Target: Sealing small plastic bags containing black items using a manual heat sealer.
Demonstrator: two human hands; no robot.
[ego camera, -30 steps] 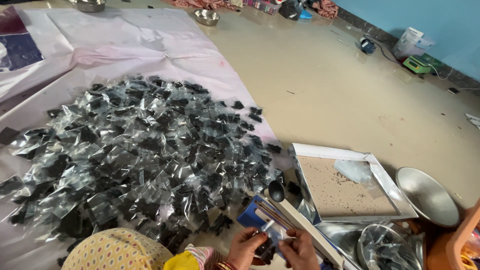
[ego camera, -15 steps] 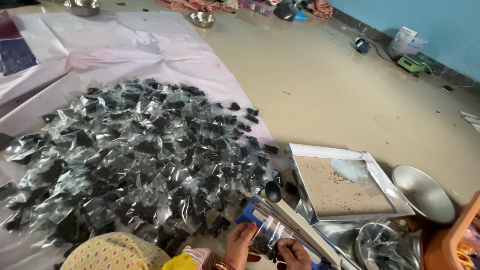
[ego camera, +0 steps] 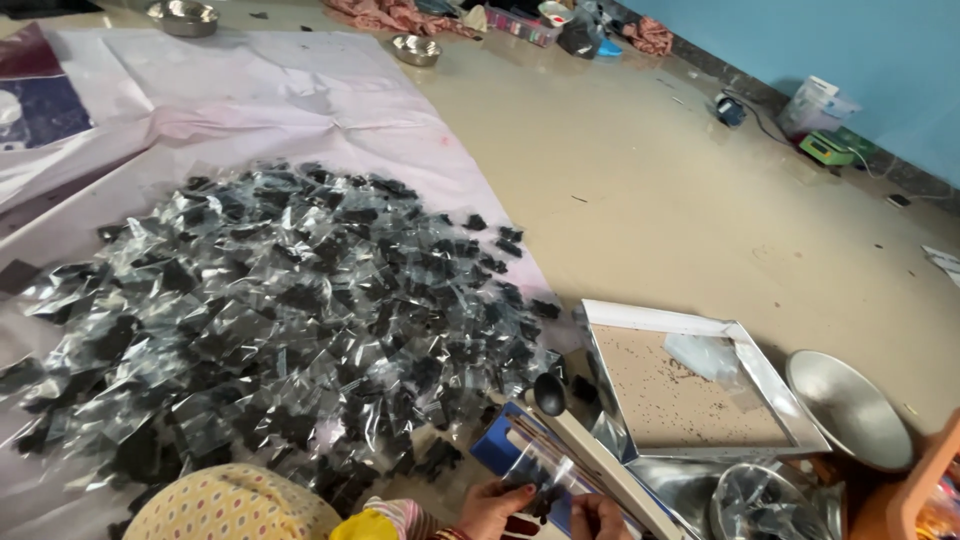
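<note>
A small clear packet (ego camera: 540, 478) is pinched between the left hand (ego camera: 492, 507) and right hand (ego camera: 598, 517), near the sealer bar (ego camera: 600, 465) just right.

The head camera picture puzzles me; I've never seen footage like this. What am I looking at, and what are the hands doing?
The camera sits on a person's head and looks down, so you see their own two bare hands at the bottom edge. There is no machine arm here. The left hand and right hand together hold a small clear plastic packet with something dark inside, over a long white bar with a black knob, probably a bag sealer. To the left, a big heap of similar filled packets lies on a pale pink sheet spread on the floor. To the right sit a shallow rectangular metal tray with dark specks, a round steel dish, and a steel bowl holding more clear packets. The yellow patterned cloth is likely the person's clothing.
</note>
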